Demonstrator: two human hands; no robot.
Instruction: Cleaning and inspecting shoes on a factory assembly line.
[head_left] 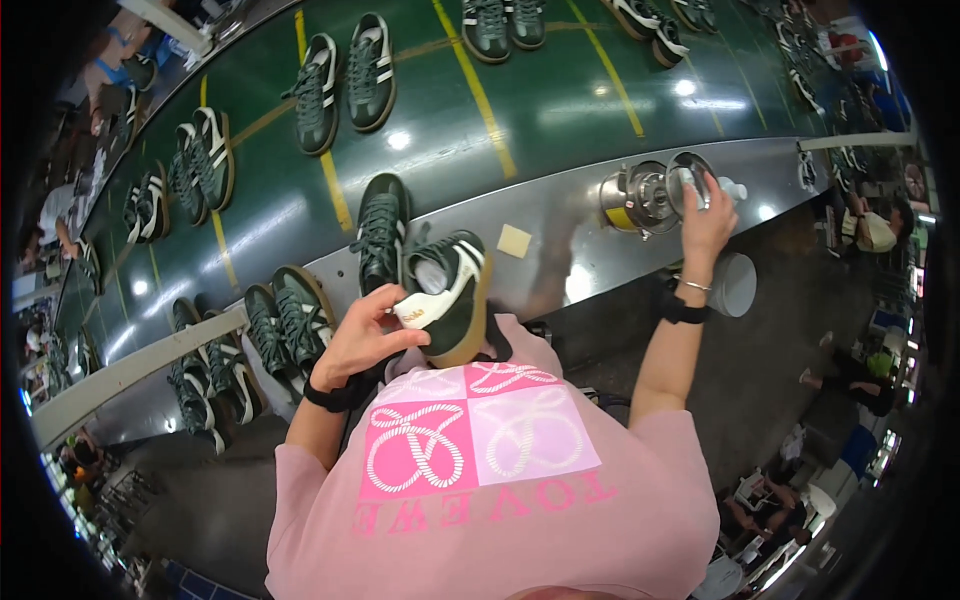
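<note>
My left hand is closed round the heel end of a dark green sneaker with white side panels and a gum sole, tilted at the steel ledge's near edge. Its mate, another green sneaker, rests just beyond, toe pointing away. Off to the right, my right hand pinches a small white wad, of cloth or sponge, I cannot tell which. That wad is at a round metal dish beside a steel pot with a yellow label.
Beyond the steel ledge runs a green belt with yellow lines, carrying several pairs of similar sneakers. A pale yellow square pad lies on the ledge. A metal rail crosses at left. Round stool seat below right.
</note>
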